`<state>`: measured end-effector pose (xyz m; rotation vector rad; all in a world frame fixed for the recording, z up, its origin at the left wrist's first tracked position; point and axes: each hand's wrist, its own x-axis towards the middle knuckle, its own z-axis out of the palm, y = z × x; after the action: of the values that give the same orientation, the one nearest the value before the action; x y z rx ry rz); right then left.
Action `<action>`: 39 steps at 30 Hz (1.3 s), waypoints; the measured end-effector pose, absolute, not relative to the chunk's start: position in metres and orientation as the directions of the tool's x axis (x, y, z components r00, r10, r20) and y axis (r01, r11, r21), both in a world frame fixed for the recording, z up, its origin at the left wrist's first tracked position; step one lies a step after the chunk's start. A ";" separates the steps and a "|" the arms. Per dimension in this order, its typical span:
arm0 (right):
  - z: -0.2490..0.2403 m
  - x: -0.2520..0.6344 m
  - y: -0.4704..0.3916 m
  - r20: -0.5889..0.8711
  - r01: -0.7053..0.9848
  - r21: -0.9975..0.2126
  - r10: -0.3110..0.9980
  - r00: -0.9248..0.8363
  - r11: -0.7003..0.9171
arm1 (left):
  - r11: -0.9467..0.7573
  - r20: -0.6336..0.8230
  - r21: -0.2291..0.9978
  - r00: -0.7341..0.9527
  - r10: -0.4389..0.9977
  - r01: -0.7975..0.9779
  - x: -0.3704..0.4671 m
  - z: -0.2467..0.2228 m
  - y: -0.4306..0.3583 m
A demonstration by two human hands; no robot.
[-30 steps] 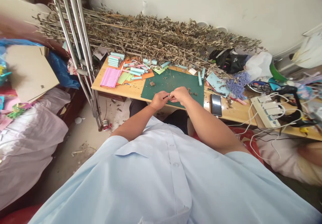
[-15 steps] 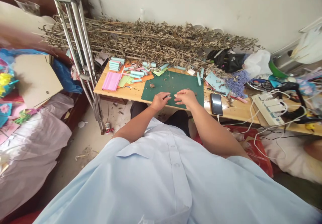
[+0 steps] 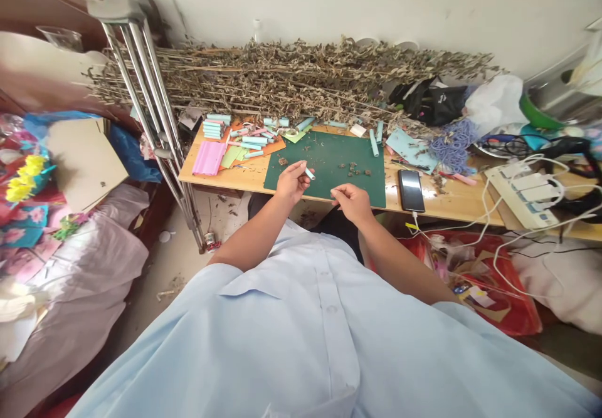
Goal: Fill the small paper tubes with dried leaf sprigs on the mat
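My left hand (image 3: 292, 183) is closed around a small light-blue paper tube (image 3: 309, 173), held at a slant with one end sticking out past the fingers. Low over the front edge of the green cutting mat (image 3: 324, 151), my right hand (image 3: 353, 202) is pinched, thumb against fingertips; what it holds, if anything, is too small to make out. Several brown clumps of dried plant (image 3: 352, 168) lie on the mat just beyond that hand. Another clump (image 3: 283, 161) rests near the mat's left side, with loose crumbs scattered behind it.
Rolled blue and pink paper tubes (image 3: 214, 128) and a pink sheet (image 3: 208, 158) lie on the left of the table. Dried stalks (image 3: 282, 79) are heaped along the wall. A phone (image 3: 411, 190) and a power strip (image 3: 522, 195) with trailing cables are at right. Crutches (image 3: 145, 92) stand at left.
My hands have moved apart. The left has turned and risen a little, showing the blue tube; the right has dropped slightly, uncovering the clumps behind it. The view has shifted slightly.
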<state>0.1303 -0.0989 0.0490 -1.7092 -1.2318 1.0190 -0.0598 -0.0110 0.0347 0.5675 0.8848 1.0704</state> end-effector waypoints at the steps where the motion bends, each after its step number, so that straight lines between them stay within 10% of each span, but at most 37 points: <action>1: 0.049 0.129 -0.099 -0.151 0.339 -0.916 0.967 0.207 -0.216 | 0.408 -0.347 0.753 0.215 0.913 -0.516 -0.060 0.037 -0.013; 11: 0.035 0.145 -0.072 -0.045 0.453 -0.870 0.947 0.317 -0.193 | 0.462 -0.393 0.696 0.246 0.886 -0.550 -0.056 0.040 -0.024; 20: 0.079 0.128 -0.094 0.168 0.356 -0.915 0.981 -0.094 0.191 | 0.417 -0.271 0.806 0.364 0.891 -0.420 -0.052 0.052 -0.040; 30: 0.064 0.132 -0.107 0.234 0.262 -0.947 0.958 0.163 0.187 | -0.178 0.170 0.984 0.300 0.938 -0.002 -0.048 0.054 -0.062; 39: 0.068 0.134 -0.115 0.368 0.397 -0.863 0.927 0.070 0.313 | -0.287 0.242 0.952 0.311 0.919 0.106 -0.045 0.054 -0.064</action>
<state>0.1342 -0.1153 0.0677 -1.2647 -1.5181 0.6275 -0.0450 -0.0636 0.0540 1.6454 0.9454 1.0948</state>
